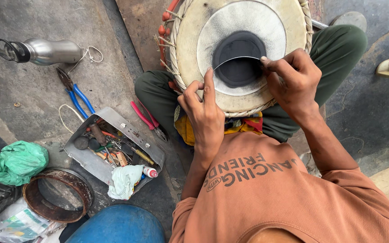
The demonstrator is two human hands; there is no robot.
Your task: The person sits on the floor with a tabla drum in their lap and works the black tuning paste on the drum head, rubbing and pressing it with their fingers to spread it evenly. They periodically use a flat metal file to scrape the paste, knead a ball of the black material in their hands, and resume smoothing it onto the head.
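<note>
- The round hand drum with a cream skin and black centre patch rests on the person's lap.
- The left hand and right hand each have fingers pinching one end of a thin bent metal strip across the black patch.
- An open metal tray of tools lies on the floor nearby.

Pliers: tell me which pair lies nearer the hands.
The red-handled pliers, lying beside the person's knee. The blue-handled pliers lie farther left, by the steel bottle.
</note>
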